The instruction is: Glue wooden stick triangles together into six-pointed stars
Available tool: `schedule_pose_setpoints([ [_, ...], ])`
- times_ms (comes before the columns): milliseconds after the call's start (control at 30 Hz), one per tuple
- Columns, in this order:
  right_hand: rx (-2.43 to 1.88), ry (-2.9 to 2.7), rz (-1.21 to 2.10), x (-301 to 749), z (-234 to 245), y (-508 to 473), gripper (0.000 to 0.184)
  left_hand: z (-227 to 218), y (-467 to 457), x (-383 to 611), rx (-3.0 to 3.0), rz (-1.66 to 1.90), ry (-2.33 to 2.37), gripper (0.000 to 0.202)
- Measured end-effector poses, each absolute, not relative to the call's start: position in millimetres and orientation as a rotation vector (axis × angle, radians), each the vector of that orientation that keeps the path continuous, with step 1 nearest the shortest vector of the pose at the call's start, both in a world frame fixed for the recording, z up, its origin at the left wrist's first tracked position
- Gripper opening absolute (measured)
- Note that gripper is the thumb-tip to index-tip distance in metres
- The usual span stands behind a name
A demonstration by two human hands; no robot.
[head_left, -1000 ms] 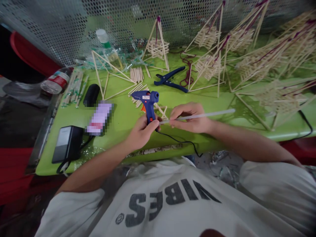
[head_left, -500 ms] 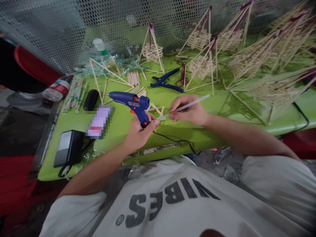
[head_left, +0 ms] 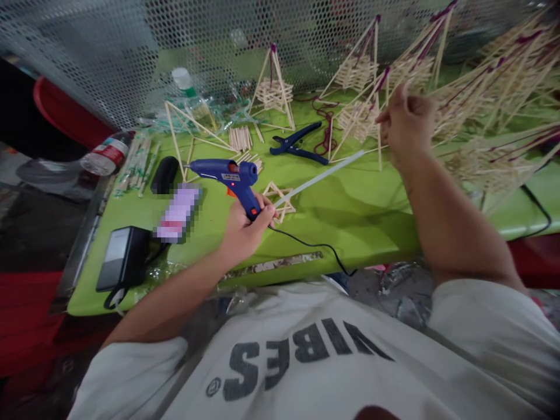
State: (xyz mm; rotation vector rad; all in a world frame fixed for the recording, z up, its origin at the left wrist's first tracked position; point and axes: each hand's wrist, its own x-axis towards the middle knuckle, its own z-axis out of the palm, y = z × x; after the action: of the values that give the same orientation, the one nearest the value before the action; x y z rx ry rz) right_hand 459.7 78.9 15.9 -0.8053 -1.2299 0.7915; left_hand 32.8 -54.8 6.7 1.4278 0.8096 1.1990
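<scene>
My left hand (head_left: 249,224) is closed round the handle of a blue hot glue gun (head_left: 227,174), whose nozzle points left. Between its thumb and fingers it also pinches a long translucent glue stick (head_left: 321,177), slanting up to the right. Beneath the stick a small star of wooden sticks (head_left: 280,201) lies on the table. My right hand (head_left: 406,119) is raised at the right, in front of the stick pyramids (head_left: 359,116). Its fingers are loosely bent and apart, with nothing visible in them.
Blue cutters (head_left: 300,143) lie beyond the glue stick. Bundled wooden sticks (head_left: 240,139), a stick frame (head_left: 175,134), a phone (head_left: 178,213), a black case (head_left: 165,175) and a black adapter (head_left: 123,258) are on the green table (head_left: 363,233). A black cord (head_left: 306,236) runs over its front edge.
My right hand has let go of the glue stick and moved up and right toward the stick pyramids. My left hand still holds the glue gun and the stick.
</scene>
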Motion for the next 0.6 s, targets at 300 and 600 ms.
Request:
schedule_pose_setpoints([
  [300,-1.191,-1.501,0.215,435,46,40,0.008,9,-50,35,1.448,1.226,0.897,0.056],
  [600,-0.775,-2.056,1.419,287,2,-185,0.021,10,-41,34,1.557,1.189,1.004,0.053],
])
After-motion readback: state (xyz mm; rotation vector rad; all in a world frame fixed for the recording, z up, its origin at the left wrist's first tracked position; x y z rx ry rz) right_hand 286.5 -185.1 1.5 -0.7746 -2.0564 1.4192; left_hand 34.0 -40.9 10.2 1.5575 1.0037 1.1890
